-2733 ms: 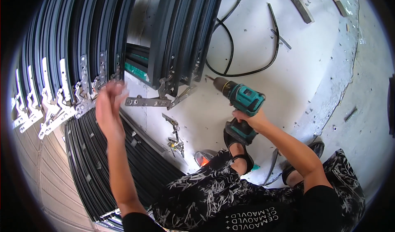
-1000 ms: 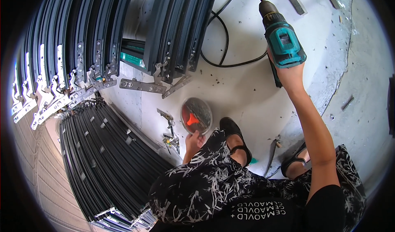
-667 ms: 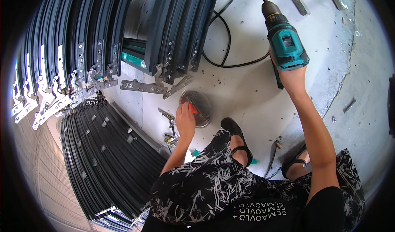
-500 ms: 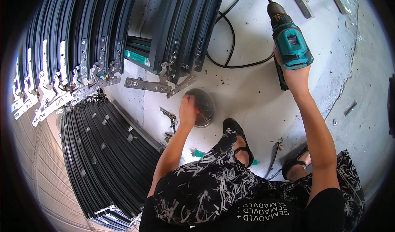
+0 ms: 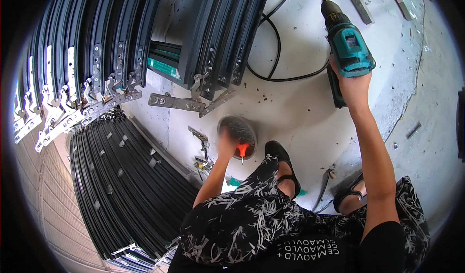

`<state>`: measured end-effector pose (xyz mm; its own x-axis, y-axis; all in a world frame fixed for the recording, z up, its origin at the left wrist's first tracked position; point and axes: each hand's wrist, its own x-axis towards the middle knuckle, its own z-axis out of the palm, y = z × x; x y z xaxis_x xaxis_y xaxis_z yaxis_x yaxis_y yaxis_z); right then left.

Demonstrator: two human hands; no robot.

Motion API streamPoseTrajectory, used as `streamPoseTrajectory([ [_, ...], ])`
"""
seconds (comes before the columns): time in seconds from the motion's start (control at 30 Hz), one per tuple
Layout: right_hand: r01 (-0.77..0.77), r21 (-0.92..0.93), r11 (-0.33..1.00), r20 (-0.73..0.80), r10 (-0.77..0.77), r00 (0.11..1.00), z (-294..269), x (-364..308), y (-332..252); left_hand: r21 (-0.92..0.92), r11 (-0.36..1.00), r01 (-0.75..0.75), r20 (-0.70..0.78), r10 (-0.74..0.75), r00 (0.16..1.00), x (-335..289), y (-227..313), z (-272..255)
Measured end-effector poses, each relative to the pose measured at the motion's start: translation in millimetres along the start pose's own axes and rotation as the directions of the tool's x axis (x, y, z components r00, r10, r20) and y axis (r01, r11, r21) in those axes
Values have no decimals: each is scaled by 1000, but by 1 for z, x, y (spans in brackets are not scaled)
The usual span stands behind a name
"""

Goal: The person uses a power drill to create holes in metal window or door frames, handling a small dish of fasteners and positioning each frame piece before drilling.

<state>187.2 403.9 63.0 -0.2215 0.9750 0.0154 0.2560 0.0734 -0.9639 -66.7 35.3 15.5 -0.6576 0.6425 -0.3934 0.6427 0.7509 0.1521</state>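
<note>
My right hand (image 5: 356, 89) is wrapped round the grip of a teal and black cordless drill (image 5: 349, 48), held up at the right with its bit pointing away from me. My left hand (image 5: 226, 144), smeared by motion, is at the left side of a round bowl (image 5: 254, 133) on the floor. Its fingers cannot be made out, nor whether they hold anything. Small dark pieces seem to lie in the bowl. An orange-handled tool (image 5: 242, 149) with a thin pale shaft lies at its near edge, beside my hand.
Dark metal frame profiles (image 5: 220, 36) with a hinge arm (image 5: 174, 102) stand beyond the bowl. More profiles (image 5: 104, 40) rise at the left above a stack of black bars (image 5: 131, 176). Loose hinge pieces (image 5: 199, 142) and a black cable (image 5: 278, 45) lie on the floor.
My left hand has drawn back a little toward me, and the bowl sits slightly nearer. More of the orange-handled tool shows now. My right hand still holds the drill.
</note>
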Motion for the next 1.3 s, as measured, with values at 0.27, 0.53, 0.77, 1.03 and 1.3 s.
streamPoseTrajectory([
  [0.27,-71,5,997,1,71,997,5,1,-4,-352,911,214,-266,-316,911,-19,-7,47],
  [0.53,-64,16,998,-34,64,997,2,-1,-4,-387,876,289,-132,-363,922,-17,-1,45],
  [0.77,2,123,992,-75,8,997,0,-6,-3,-154,988,5,-148,-28,989,-31,102,-42],
  [1.03,62,71,996,-42,-59,997,-13,-20,-11,-423,903,82,-80,-128,989,-32,16,-9],
  [1.3,65,165,984,17,-68,998,-23,-29,-6,-799,-445,404,551,-273,788,-20,12,-37],
])
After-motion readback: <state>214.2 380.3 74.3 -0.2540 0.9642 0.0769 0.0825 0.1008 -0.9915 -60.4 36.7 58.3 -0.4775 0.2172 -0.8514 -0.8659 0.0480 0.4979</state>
